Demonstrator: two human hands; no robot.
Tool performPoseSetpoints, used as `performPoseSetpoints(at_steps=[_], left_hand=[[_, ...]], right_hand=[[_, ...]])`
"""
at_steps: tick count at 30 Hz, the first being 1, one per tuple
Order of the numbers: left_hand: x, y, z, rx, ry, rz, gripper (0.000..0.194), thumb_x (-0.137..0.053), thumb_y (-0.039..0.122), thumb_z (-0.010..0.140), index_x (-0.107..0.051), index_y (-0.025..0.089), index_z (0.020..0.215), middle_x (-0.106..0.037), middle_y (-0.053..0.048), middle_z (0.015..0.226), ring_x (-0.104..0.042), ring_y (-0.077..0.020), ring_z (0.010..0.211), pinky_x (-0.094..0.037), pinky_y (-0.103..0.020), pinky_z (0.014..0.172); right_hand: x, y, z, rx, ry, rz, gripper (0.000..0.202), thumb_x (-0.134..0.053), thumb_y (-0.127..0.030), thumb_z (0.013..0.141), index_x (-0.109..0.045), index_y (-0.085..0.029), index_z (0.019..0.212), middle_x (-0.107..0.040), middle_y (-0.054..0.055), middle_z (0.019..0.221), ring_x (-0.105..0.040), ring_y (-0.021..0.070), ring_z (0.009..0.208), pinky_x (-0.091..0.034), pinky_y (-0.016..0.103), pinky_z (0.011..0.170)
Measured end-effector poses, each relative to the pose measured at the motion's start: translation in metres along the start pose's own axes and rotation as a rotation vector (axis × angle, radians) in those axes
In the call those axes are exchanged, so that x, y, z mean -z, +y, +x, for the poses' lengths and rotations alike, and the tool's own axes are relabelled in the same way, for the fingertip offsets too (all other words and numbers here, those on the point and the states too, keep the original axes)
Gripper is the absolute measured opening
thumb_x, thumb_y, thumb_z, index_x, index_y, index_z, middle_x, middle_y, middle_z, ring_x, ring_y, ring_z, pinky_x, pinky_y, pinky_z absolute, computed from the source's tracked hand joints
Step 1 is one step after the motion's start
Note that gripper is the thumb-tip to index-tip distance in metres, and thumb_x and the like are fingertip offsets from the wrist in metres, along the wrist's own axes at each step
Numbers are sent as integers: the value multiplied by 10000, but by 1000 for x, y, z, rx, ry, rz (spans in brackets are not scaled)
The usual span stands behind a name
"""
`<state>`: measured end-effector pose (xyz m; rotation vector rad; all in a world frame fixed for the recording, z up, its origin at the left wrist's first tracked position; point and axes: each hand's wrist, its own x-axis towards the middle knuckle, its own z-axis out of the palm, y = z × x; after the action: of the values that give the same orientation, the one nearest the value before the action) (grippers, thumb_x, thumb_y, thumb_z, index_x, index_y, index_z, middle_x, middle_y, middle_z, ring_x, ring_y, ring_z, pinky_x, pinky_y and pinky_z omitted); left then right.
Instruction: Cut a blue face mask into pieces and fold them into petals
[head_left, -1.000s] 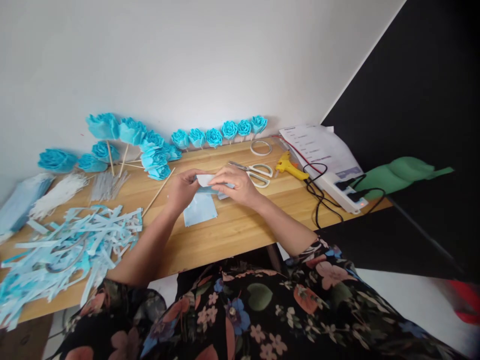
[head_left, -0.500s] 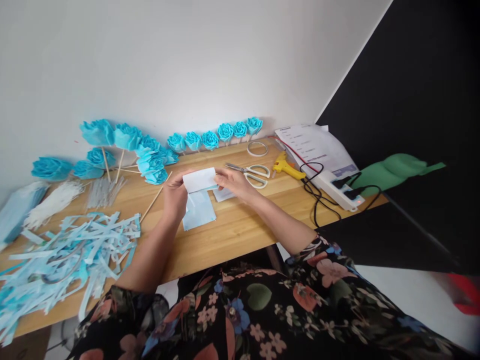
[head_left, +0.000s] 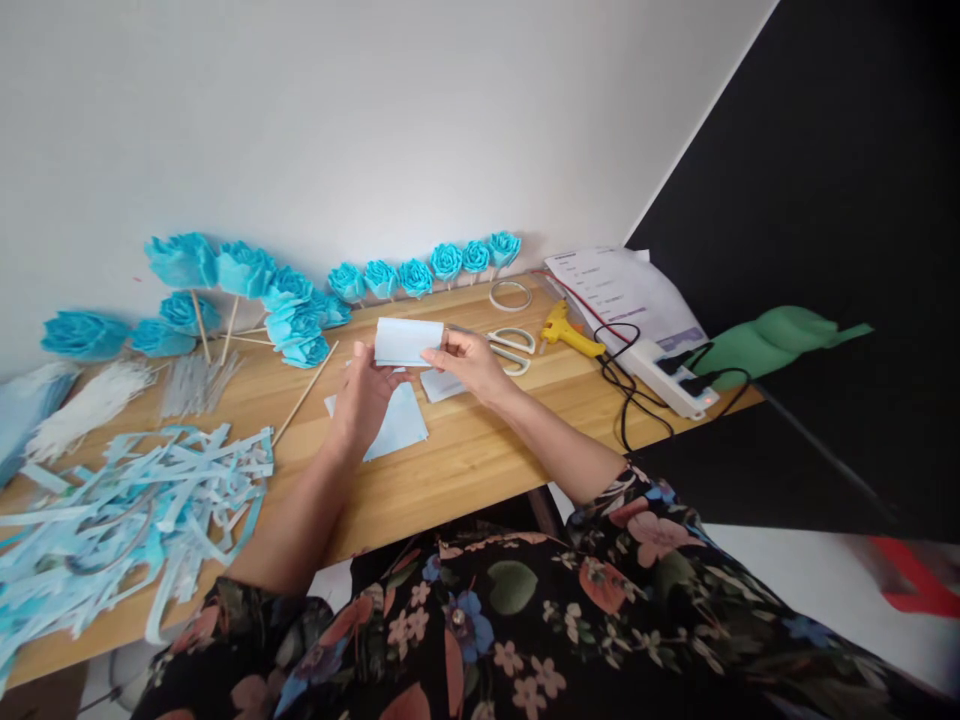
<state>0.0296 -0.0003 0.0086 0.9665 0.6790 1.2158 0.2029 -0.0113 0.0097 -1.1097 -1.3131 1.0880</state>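
A pale blue folded sheet [head_left: 409, 342] is held up between both hands over the wooden table [head_left: 465, 460]. My right hand [head_left: 469, 362] pinches its right edge, thumb on the front face. At the sheet's lower left, my left hand [head_left: 366, 392] has its fingers around the edge and partly behind it. Below the hands lies a flat pale blue sheet [head_left: 397, 422], partly covered by my left hand. Another pale piece [head_left: 442, 386] rests beneath my right hand. White-handled scissors [head_left: 514, 345] lie just beyond that hand, their blades hidden.
Blue paper flowers [head_left: 415, 278] line the wall. Cut strips [head_left: 142, 520], white stems [head_left: 94, 405] and a thin stick [head_left: 306, 394] lie left. A tape roll [head_left: 510, 294], yellow glue gun [head_left: 571, 330], papers [head_left: 630, 295] and power strip [head_left: 671, 385] with black cables are at right.
The held sheet has moved slightly up and right. My left hand has shifted down from its upper left edge, with the palm turned more upward. The view has shifted slightly.
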Motion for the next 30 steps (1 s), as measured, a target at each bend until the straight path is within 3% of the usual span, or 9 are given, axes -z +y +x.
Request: performPoseSetpoints(at_steps=[3,6,12,18,22,27,30], left_hand=[[-3,-2,-5,45,-47,-1,419,-750,544,763,-713,161,928,-738,-95,921,-687,-209,836,-545,-291,667],[-5,-3,-8,68,-16,66,324,-824,434,710,-704,144,791,-726,-84,842,-658,-178,741,-525,-278,610],[-3,-1,-7,24,101,143,318,-840,426,655,-697,150,719,-662,-26,657,-583,-131,601,-458,-253,547],[0,6,-8,-2,65,446,288,-774,407,714,-672,153,625,-651,-18,589,-530,-103,495,-432,-254,551],[-4,12,-10,-3,-37,645,258,-744,390,702,-668,170,591,-629,-12,560,-522,-116,488,-402,-247,501],[-3,14,-8,-47,-16,722,219,-729,367,712,-661,183,613,-604,11,555,-516,-113,480,-389,-241,490],[3,10,-6,-73,29,597,195,-745,358,711,-662,188,663,-605,26,578,-519,-104,497,-407,-237,524]], right_hand=[[-1,-2,1,2,57,70,384,-758,-507,680,-662,-159,809,-533,-34,654,-470,106,625,-361,242,593],[-4,-1,0,26,57,90,379,-752,-508,692,-663,-161,814,-548,-26,677,-483,111,639,-384,247,603],[-8,8,-4,5,-55,34,355,-755,-484,734,-627,-165,822,-574,-31,694,-500,105,639,-388,230,591],[4,-1,-1,13,-164,130,466,-730,-481,776,-650,-175,1119,-707,52,1026,-652,174,920,-516,262,759],[10,-3,1,4,-202,83,584,-730,-432,797,-602,-192,1314,-716,73,1096,-671,192,978,-536,286,812],[8,3,2,-21,-209,106,567,-764,-344,747,-637,-190,1278,-715,65,1158,-677,195,1003,-541,294,848],[5,5,2,-58,-218,147,502,-780,-326,717,-681,-168,1183,-734,59,1097,-682,193,977,-538,308,864]])
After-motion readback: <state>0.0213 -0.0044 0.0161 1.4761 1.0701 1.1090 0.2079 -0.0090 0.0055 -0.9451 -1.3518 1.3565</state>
